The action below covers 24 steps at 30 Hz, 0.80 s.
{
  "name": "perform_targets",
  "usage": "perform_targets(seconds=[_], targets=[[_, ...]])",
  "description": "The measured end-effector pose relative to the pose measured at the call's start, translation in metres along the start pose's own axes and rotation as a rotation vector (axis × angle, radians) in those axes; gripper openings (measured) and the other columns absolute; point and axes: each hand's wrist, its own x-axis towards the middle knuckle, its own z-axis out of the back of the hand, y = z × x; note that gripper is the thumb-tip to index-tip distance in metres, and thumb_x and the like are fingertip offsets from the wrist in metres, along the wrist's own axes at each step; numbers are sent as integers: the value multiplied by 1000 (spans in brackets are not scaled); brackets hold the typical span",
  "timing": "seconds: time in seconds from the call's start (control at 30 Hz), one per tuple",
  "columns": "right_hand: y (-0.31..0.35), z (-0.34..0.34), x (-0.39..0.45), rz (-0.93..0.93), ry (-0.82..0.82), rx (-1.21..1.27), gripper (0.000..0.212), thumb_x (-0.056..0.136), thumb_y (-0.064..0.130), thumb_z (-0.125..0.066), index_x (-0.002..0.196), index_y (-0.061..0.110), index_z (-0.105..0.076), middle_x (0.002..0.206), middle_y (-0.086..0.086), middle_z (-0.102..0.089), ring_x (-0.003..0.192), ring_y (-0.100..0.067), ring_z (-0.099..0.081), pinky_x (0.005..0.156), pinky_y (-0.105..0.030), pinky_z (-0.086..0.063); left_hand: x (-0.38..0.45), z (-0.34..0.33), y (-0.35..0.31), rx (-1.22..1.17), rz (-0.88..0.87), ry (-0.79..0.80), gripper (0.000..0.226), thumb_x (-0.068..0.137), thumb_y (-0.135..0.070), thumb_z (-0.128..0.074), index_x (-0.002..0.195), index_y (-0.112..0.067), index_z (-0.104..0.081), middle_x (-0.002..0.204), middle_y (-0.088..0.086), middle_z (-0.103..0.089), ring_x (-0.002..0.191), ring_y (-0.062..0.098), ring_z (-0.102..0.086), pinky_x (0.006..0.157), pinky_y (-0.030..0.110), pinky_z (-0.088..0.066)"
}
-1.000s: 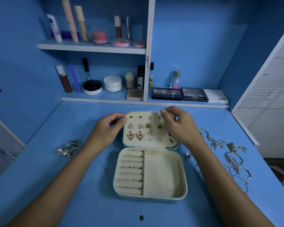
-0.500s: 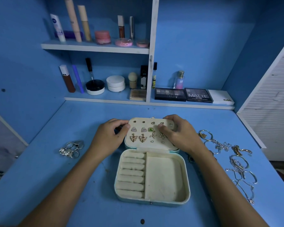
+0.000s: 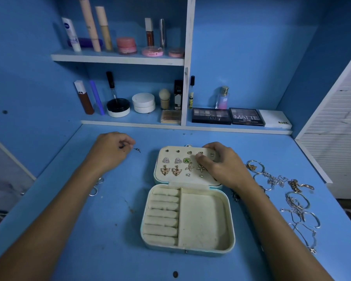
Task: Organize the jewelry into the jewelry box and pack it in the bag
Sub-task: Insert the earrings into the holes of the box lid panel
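While my right hand (image 3: 221, 165) presses on the earring panel in the lid of the open jewelry box (image 3: 187, 220) at mid-table, my left hand (image 3: 111, 149) pinches a small dark piece beside a tiny earring (image 3: 137, 149). I judge earrings are still being sorted; next needs a fine pinch and placement on the panel, with rings (image 3: 95, 187) and chains (image 3: 288, 195) waiting.

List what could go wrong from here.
1. The left hand reaches for a tiny piece lying loose on the desk; it could easily skid away or be dropped.
2. The right hand rests on the box lid over the earrings; pressure might knock some loose.
3. The chains on the right lie overlapped and may tangle when lifted.
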Motion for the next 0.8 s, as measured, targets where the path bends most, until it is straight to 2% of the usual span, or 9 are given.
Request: perform_targets(seconds=[0.1, 0.33, 0.5, 0.7, 0.8], targets=[[2, 0, -1, 1, -7, 7, 34, 86, 54, -66, 112, 32, -61, 99, 3, -67, 102, -19, -60, 78, -32, -50, 3, -3, 3, 22, -18, 57, 10, 87, -15, -73, 96, -15, -77, 89, -3, -69, 78, 10, -62, 76, 17, -46], [2, 0, -1, -5, -6, 2, 34, 85, 56, -66, 110, 34, -60, 101, 3, -66, 102, -18, -60, 80, -34, -52, 10, -8, 4, 104, -61, 73, 12, 84, -20, -77, 96, -17, -79, 90, 1, -69, 80, 16, -61, 79, 22, -42], [3, 1, -2, -5, -7, -4, 35, 85, 56, -65, 111, 33, -60, 101, 3, -66, 103, -18, -60, 80, -34, -52, 11, -7, 2, 95, -46, 83, 3, 83, -22, -78, 86, -23, -79, 88, -2, -70, 82, 15, -61, 82, 30, -50], [6, 2, -6, -8, -19, -14, 40, 84, 57, -65, 115, 33, -60, 105, 3, -65, 103, -18, -60, 86, -37, -53, 9, -5, 0, 106, -52, 94, 15, 85, -18, -75, 76, -30, -74, 84, -4, -69, 78, 14, -60, 79, 29, -50], [11, 3, -9, -12, -35, -11, 41, 86, 53, -67, 119, 30, -60, 108, 4, -65, 105, -17, -60, 89, -37, -53, 6, -5, -4, 58, -24, 52, 19, 87, -17, -71, 75, -31, -70, 77, -8, -68, 74, 7, -61, 71, 23, -50]])
